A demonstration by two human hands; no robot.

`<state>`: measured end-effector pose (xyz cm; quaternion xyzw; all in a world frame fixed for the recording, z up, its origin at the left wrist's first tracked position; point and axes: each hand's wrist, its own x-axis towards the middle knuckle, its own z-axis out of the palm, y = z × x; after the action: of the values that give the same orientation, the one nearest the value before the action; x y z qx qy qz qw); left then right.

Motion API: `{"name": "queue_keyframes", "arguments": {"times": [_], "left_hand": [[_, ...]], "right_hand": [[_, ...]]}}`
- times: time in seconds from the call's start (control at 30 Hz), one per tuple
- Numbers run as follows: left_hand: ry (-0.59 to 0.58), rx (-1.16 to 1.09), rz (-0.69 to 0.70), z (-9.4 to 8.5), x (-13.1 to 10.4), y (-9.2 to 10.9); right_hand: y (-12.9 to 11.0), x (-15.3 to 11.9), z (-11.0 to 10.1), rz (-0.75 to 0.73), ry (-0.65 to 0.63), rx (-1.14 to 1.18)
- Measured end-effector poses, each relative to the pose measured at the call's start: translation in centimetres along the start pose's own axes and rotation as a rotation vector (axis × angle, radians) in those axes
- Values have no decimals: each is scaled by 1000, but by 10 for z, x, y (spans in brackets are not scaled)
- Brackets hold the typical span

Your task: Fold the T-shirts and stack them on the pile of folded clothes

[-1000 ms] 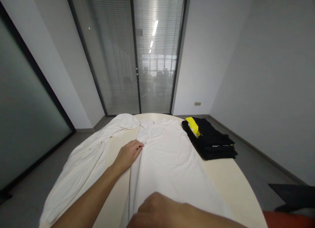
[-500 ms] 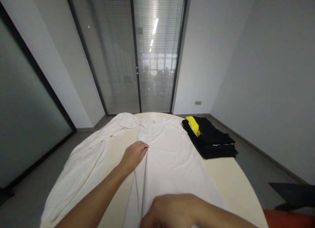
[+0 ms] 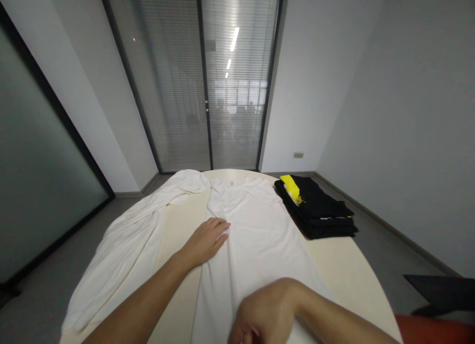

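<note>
Head view: white garment [image 3: 260, 240] lies under the loosely spread left hand [image 3: 207, 241] and curled right hand [image 3: 266, 309], its grip unclear.

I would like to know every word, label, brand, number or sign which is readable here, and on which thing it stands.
No text can be read in this view.
Middle white garment: a small mark near its far end, too small to read.
Black folded stack: pale specks at the edge, too small to tell if letters.
</note>
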<state>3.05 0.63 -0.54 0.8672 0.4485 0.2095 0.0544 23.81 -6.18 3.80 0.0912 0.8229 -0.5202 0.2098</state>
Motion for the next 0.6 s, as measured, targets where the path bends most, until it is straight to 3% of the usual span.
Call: {"name": "queue_keyframes", "arguments": {"times": [0.13, 0.27, 0.33, 0.47, 0.6], "left_hand": [[-50, 42, 35, -2, -3, 2], [-70, 74, 34, 1, -8, -4], [-98, 80, 9, 3, -10, -9], [-234, 70, -44, 4, -15, -15], [-310, 82, -49, -9, -18, -10]], "right_hand": [[2, -3, 2, -31, 3, -49], [-3, -1, 4, -195, 425, -332], [-3, 7, 7, -310, 564, -571], [4, 32, 19, -442, 617, -1030], [16, 52, 35, -412, 645, -1355]]}}
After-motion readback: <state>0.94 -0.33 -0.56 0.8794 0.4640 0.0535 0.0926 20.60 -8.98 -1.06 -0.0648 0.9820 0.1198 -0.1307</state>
